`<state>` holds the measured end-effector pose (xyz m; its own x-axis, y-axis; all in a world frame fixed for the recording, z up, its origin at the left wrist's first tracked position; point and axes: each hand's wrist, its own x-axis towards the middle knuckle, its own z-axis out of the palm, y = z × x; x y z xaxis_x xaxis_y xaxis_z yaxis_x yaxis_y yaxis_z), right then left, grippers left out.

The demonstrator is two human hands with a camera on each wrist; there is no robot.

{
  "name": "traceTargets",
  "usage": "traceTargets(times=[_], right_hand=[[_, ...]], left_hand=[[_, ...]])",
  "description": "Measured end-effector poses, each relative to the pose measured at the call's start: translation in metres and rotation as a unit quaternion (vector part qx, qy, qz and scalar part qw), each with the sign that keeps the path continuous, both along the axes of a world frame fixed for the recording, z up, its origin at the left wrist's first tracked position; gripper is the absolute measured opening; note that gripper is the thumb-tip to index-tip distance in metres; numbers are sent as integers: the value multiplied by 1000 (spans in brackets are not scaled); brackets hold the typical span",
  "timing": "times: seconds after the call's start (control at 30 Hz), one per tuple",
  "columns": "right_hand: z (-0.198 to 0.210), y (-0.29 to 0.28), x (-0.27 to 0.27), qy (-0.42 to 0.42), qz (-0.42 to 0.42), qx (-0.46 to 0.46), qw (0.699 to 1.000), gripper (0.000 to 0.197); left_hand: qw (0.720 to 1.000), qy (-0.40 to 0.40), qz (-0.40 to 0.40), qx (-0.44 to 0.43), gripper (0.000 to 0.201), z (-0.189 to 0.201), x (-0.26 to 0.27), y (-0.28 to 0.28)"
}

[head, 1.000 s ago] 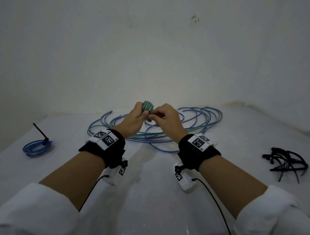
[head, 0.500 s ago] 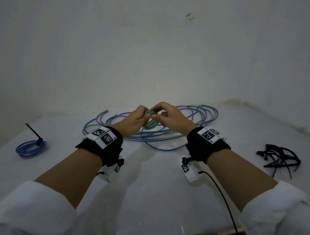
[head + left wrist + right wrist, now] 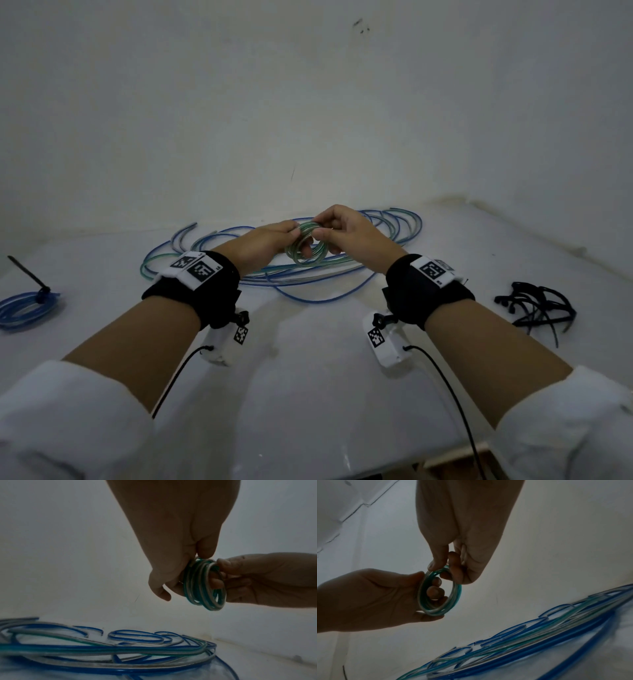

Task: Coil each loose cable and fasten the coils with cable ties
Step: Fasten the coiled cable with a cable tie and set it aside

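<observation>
A small coil of green and clear cable (image 3: 306, 247) (image 3: 203, 584) (image 3: 440, 592) hangs in the air above the table, held between both hands. My left hand (image 3: 270, 241) (image 3: 180, 555) grips its left side, with fingers curled through the ring. My right hand (image 3: 346, 233) (image 3: 453, 561) pinches the top right of the coil between thumb and fingers. Under the hands, loose blue and green cables (image 3: 284, 270) (image 3: 106, 650) (image 3: 530, 635) lie spread on the white table (image 3: 308, 359). Black cable ties (image 3: 537, 308) lie in a pile at the right.
A blue coil (image 3: 24, 308) bound with a black cable tie (image 3: 32, 279) lies at the table's left edge. A white wall stands close behind the cables. The table's front edge runs near the bottom right of the head view.
The hands have lowered a little and the green coil has turned from edge-on to an open ring facing me, wider than before. Both hands keep their hold.
</observation>
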<state>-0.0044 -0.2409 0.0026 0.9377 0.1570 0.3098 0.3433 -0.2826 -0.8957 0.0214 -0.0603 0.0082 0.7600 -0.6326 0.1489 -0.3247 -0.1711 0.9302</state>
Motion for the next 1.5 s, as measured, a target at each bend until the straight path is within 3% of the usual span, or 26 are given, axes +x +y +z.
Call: traceTargets(times=[0.33, 0.4, 0.53, 0.63, 0.7, 0.8, 0.93, 1.07, 1.23, 1.5], right_hand=[[-1, -61, -25, 23, -40, 41, 998, 8], [2, -77, -35, 23, -56, 33, 998, 7], [10, -111, -56, 37, -74, 22, 996, 8], [15, -142, -70, 55, -123, -30, 990, 19], [15, -168, -79, 62, -193, -109, 973, 19], [8, -211, -95, 101, -265, -272, 920, 5], [-7, -245, -116, 174, -239, -449, 843, 21], [-21, -254, -125, 213, -186, -497, 821, 32], [-30, -256, -121, 186, -178, -510, 821, 17], [-26, -254, -115, 88, -236, -411, 876, 10]], left_hand=[[988, 111, -92, -55, 30, 5, -5, -61], [992, 80, -91, -43, 27, 2, -7, -81], [996, -61, -72, 6, 30, 0, -17, -120], [991, -119, -65, 9, 32, -2, -24, -146], [990, -133, -55, 4, 32, -4, -27, -160], [990, -130, -49, 5, 30, -9, -27, -174], [993, -105, -50, 0, 30, -16, -29, -185], [994, -99, -54, 13, 30, -22, -31, -191], [994, -95, -52, 18, 30, -26, -31, -191], [996, -84, -33, 20, 26, -28, -26, -183]])
